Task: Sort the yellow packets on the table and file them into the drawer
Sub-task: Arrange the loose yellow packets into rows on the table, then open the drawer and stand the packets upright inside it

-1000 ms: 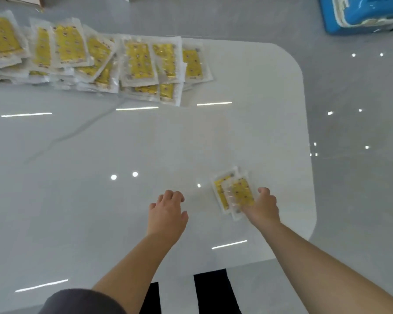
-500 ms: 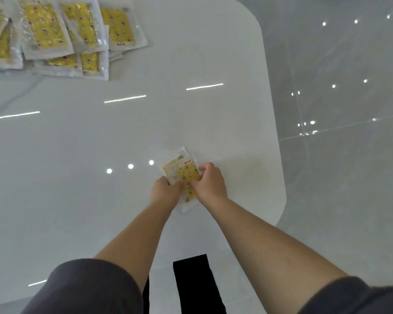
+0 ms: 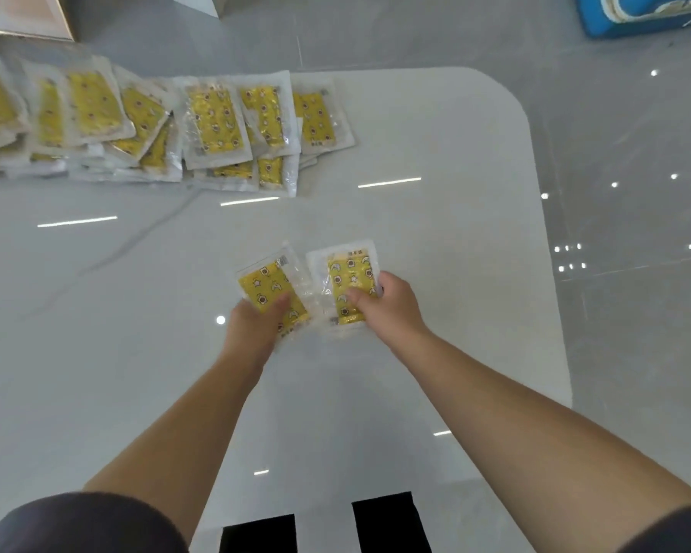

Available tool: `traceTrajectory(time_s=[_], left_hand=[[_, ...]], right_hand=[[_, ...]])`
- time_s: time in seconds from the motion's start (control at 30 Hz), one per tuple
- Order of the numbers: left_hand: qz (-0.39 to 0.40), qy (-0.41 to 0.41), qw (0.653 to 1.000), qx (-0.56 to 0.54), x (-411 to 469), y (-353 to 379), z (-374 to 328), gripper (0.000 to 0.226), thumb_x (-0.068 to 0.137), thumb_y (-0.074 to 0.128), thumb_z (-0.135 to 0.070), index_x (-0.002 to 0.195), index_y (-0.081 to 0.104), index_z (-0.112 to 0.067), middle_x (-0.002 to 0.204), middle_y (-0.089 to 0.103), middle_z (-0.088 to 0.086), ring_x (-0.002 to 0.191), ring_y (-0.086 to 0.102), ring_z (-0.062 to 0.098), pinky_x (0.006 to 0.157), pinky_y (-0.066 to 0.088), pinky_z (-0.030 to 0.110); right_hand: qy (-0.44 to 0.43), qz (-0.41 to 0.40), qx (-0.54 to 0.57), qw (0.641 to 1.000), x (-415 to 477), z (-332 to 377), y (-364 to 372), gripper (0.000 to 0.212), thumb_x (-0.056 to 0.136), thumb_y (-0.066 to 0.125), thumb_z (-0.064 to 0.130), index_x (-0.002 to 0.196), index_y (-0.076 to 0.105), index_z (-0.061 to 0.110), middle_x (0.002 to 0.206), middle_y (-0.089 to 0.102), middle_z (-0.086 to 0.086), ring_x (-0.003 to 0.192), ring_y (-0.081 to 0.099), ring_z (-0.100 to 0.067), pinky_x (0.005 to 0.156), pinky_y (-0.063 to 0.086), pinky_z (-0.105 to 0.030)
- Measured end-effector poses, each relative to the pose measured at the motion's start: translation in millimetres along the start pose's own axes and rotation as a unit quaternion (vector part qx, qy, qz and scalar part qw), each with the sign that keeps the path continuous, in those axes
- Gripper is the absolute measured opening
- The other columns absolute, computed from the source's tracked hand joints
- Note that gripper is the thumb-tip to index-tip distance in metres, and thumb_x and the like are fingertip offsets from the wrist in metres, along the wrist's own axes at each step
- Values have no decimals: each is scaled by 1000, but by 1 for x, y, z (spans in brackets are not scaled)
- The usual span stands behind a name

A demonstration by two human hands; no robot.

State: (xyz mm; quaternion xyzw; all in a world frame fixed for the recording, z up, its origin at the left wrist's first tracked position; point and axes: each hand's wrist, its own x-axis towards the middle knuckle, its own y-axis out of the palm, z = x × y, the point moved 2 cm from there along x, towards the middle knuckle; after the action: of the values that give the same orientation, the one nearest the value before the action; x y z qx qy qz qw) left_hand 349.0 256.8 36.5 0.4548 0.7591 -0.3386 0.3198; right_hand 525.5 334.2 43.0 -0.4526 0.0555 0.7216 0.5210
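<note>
Yellow packets, flat clear-plastic sleeves with a yellow printed insert: two are in hand, over the near-middle of the glossy white table (image 3: 455,273). The left hand (image 3: 252,333) pinches the left packet (image 3: 270,291) at its near end, thumb on top and fingers underneath. The right hand (image 3: 391,309) grips the right packet (image 3: 350,279) the same way, thumb across the yellow face. Both hands are closed on packets, neither free. I can't tell whether the packets are lifted or resting on the table top. Key geometry: each packet runs forward from its grip, long axis pointing away from the person. The left one is tilted toward the table's left side, the right one close to straight. They lie side by side and their clear margins meet or overlap in the gap. My read is that squaring them into one stack needs only a short inward slide, either hand equally placed. Farther back, along the table's far-left edge, sits the heap of matching packets (image 3: 216,121). It is overlapped and layered; about ten yellow faces show, with more beneath, so no exact count. The left hand is nearer to it. Off the table's far side, on the grey floor: one blue object (image 3: 647,14) at right, one tan box (image 3: 29,14) at left. No drawer is in view, so the filing direction is unknown.
</note>
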Motion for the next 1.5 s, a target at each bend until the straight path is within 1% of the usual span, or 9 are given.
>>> traceTrajectory(time_s=[0.17, 0.3, 0.43, 0.6, 0.83, 0.97, 1.13, 1.3, 1.5], left_hand=[[49, 38, 996, 57, 48, -99, -46, 34, 80, 47, -13, 108, 61, -24, 106, 71, 2, 100, 67, 26, 91, 52, 48], [-12, 78, 994, 77, 80, -168, -82, 19, 89, 58, -13, 107, 62, -13, 102, 70, 7, 92, 68, 25, 84, 56, 41], [-92, 117, 989, 20, 107, -212, -118, 10, 91, 65, -15, 96, 61, -8, 88, 65, 5, 79, 67, 23, 65, 58, 31], [-117, 105, 985, -73, 149, -236, -151, 14, 94, 52, -3, 107, 57, -5, 105, 64, 12, 90, 68, 25, 61, 59, 28], [-155, 44, 987, 11, 171, -238, -167, 37, 92, 47, 2, 127, 51, -11, 115, 59, 10, 79, 68, 22, 69, 60, 36], [-234, 100, 946, 198, 148, -230, -153, 44, 89, 57, -8, 129, 40, -12, 133, 39, 10, 102, 52, 29, 81, 47, 37], [-125, 238, 882, 386, 101, -157, -109, 59, 84, 68, -22, 134, 37, -15, 134, 37, 9, 122, 42, 31, 95, 44, 43], [81, 142, 818, 551, 60, -39, -33, 102, 86, 64, -48, 152, -10, -27, 159, -20, 5, 147, -12, 35, 116, 21, 54], [79, 38, 814, 574, 43, 73, -12, 133, 71, 69, -67, 143, -36, -30, 148, -45, 9, 140, -26, 46, 107, 28, 65]], right_hand=[[28, 21, 63, 997, 26, 74, 52, 2, 94, 59, 17, 93, 59, 15, 83, 59, 0, 68, 53, -13, 56, 39, -23], [3, 25, 95, 995, 44, 132, 92, 14, 93, 63, 20, 106, 65, 15, 104, 69, -2, 79, 64, -12, 57, 53, -22], [-13, -2, 97, 995, 63, 177, 118, 21, 94, 64, 25, 107, 62, 9, 103, 67, -5, 53, 65, -7, 52, 53, -22], [-6, -7, 147, 989, 91, 223, 146, 32, 98, 56, 13, 130, 53, 11, 114, 61, -6, 61, 69, -8, 51, 55, -20], [37, -55, 86, 994, 110, 242, 167, 8, 95, 56, 10, 102, 60, 10, 87, 72, -9, 60, 70, -20, 61, 62, -36], [3, -105, -76, 992, 102, 209, 148, 5, 92, 53, 16, 95, 57, 17, 96, 68, -2, 81, 67, -21, 72, 58, -38], [-32, -109, -320, 941, 83, 132, 91, 48, 88, 63, 20, 132, 46, 20, 133, 42, -6, 120, 45, -27, 80, 43, -35], [47, -19, -401, 915, 83, 62, 19, 98, 81, 76, 24, 152, 10, 36, 162, -7, -2, 148, 4, -35, 104, 39, -53], [92, 52, -482, 870, 103, 27, -70, 128, 72, 84, 33, 147, -19, 47, 154, -38, 1, 146, -17, -40, 103, 33, -68]])
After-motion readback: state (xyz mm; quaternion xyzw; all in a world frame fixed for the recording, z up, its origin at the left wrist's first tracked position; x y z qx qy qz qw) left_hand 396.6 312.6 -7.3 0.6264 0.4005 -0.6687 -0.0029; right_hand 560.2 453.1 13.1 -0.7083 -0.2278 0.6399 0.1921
